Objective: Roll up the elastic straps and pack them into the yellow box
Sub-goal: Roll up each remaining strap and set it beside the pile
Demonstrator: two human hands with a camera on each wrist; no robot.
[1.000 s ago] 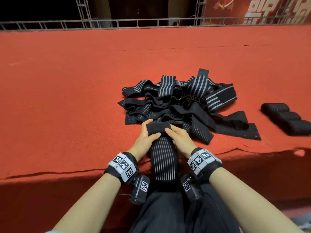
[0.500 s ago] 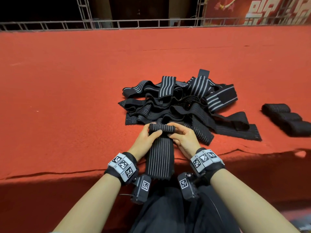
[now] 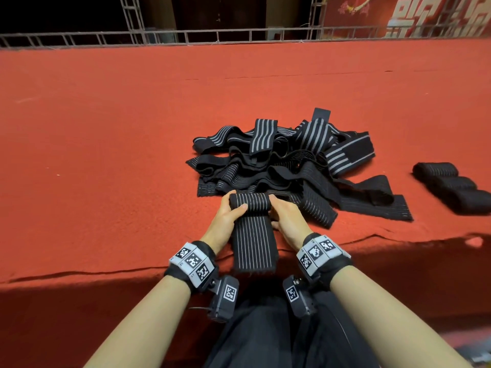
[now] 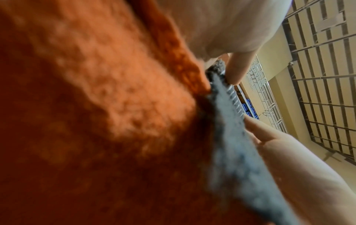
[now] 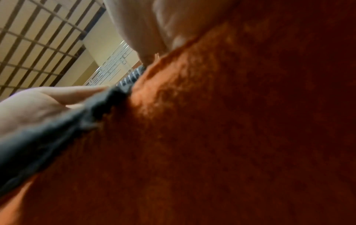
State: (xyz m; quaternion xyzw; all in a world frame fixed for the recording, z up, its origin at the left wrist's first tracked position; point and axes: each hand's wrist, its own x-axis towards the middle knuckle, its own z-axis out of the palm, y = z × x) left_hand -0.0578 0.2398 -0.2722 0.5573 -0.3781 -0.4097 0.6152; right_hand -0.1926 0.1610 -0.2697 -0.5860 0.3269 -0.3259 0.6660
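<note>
A black elastic strap with thin grey stripes [image 3: 253,243] lies toward me on the red carpeted table, its far end wound into a small roll [image 3: 251,202]. My left hand [image 3: 229,212] grips the roll's left end, thumb on top. My right hand [image 3: 283,216] grips its right end. The strap's loose tail reaches the table's near edge. In the left wrist view the strap [image 4: 237,146] runs past my thumb [image 4: 238,68]. The right wrist view shows the strap [image 5: 57,126] blurred against the carpet. No yellow box is in view.
A tangled pile of loose striped straps [image 3: 287,166] lies just beyond my hands. Three rolled straps [image 3: 451,187] sit in a row at the right. A metal railing [image 3: 239,35] borders the table's far edge. Bare red carpet [image 3: 93,155] stretches to the left.
The roll at the strap's far end has grown thicker as both hands wound it. The loose tail has been drawn up from over the table edge and is shorter.
</note>
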